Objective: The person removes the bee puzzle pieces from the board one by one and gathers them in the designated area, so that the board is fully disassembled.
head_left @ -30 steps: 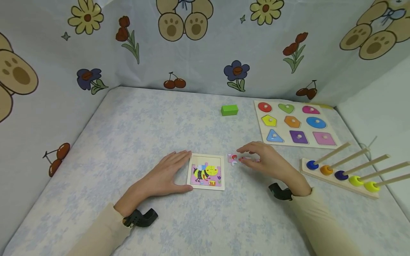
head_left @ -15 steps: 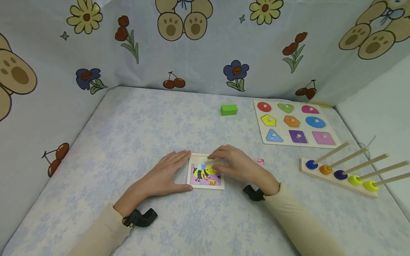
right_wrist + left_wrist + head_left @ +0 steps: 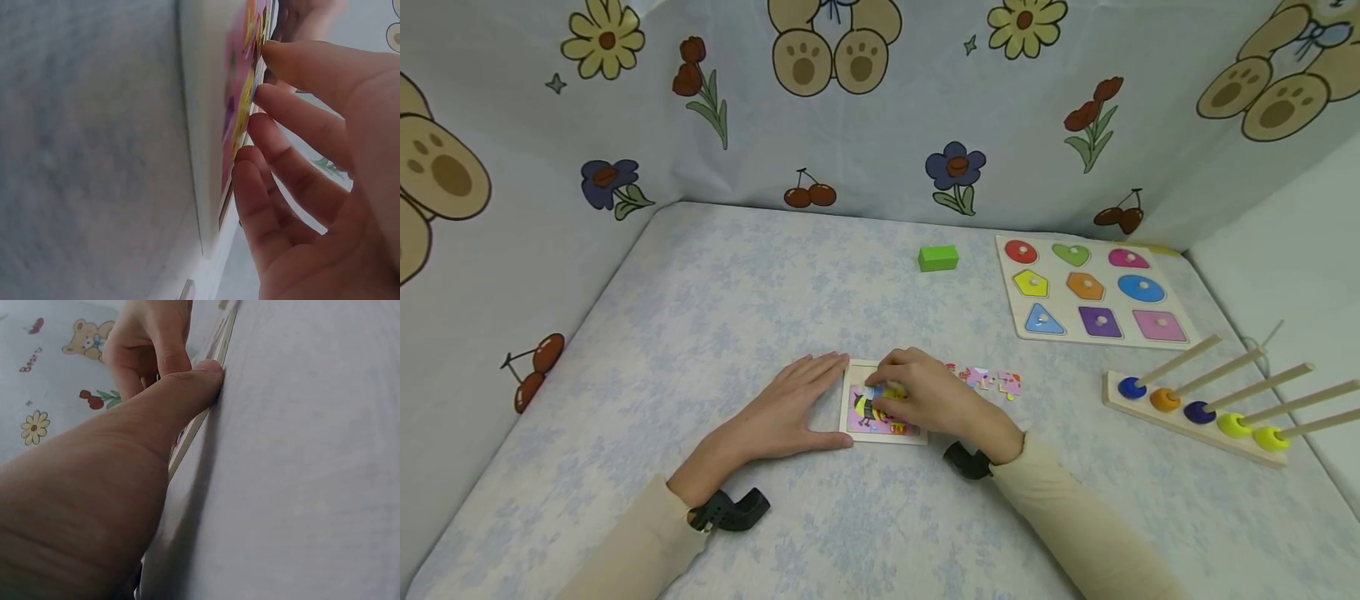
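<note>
A small wooden jigsaw puzzle [image 3: 868, 422] of a yellow and black bee lies in its pale frame [image 3: 844, 417]. My left hand [image 3: 786, 410] rests on the table beside the frame, its fingers extended at the left edge and its thumb at the near left corner. Over the puzzle is my right hand [image 3: 928, 396], with thumb and fingertips on the bee picture. In the right wrist view its fingers [image 3: 269, 187] are bent and spread, with a gap to the thumb. Several loose jigsaw pieces [image 3: 1010, 382] lie right of the frame, partly hidden by the right hand.
A shape board [image 3: 1052, 262] with knobbed pieces lies at the far right. Nearer stands a wooden peg rack [image 3: 1195, 421] with coloured rings and slanting pegs. A green block [image 3: 937, 258] sits farther back. Patterned cloth [image 3: 865, 142] hangs behind the table.
My right hand has moved left, from the loose jigsaw pieces onto the bee puzzle, uncovering those pieces again. The left hand has stayed at the frame.
</note>
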`<state>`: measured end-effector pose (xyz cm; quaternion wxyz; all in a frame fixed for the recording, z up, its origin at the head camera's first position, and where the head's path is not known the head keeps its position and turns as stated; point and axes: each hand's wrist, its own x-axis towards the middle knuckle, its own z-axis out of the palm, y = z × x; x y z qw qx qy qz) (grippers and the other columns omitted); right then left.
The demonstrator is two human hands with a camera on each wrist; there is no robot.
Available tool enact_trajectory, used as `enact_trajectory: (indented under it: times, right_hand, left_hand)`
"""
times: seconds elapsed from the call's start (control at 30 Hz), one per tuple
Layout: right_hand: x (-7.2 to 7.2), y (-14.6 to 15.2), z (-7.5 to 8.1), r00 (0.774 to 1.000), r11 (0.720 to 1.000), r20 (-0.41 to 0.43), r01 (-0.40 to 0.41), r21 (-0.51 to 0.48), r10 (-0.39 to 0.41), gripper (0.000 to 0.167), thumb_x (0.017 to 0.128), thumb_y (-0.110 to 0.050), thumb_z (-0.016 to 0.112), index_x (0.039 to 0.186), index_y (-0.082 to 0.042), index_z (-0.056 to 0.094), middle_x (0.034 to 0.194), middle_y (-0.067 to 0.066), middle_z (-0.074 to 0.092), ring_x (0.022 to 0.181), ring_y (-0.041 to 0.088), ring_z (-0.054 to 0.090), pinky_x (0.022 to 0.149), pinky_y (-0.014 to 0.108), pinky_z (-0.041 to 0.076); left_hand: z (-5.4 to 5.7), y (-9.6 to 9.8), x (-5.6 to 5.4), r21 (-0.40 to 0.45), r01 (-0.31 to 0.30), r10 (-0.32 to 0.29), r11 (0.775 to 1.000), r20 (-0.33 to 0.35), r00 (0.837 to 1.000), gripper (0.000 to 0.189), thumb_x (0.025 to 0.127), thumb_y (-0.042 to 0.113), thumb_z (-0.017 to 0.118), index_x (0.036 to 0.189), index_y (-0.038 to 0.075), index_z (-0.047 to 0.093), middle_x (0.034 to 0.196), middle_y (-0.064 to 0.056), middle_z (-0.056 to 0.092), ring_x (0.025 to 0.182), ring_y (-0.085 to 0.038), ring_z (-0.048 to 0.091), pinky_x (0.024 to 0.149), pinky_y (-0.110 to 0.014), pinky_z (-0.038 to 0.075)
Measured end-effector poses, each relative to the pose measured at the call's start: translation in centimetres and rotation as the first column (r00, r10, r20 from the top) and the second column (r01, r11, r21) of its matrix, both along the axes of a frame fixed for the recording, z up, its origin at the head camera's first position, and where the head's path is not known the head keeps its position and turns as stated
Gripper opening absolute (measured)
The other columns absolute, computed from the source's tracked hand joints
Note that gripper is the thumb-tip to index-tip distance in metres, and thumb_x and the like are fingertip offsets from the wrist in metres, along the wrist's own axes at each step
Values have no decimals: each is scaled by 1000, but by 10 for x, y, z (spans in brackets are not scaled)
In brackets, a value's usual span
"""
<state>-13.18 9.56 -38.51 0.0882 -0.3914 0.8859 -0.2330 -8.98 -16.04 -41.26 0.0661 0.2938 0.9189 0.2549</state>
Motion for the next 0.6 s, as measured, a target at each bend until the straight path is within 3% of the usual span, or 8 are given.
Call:
enact_trajectory:
  times: [0.6]
  right_hand:
    - [6, -5, 1, 999, 999, 37, 38, -18, -37, 26, 94, -23, 78, 115, -9, 74, 111, 0, 70, 107, 17, 62, 96, 36, 55]
  left_hand:
    - [1, 0, 1, 7, 8, -8, 1000, -9, 1000, 108, 87, 62, 75, 164, 5, 26, 169, -11, 28, 157, -29, 24, 130, -53, 16]
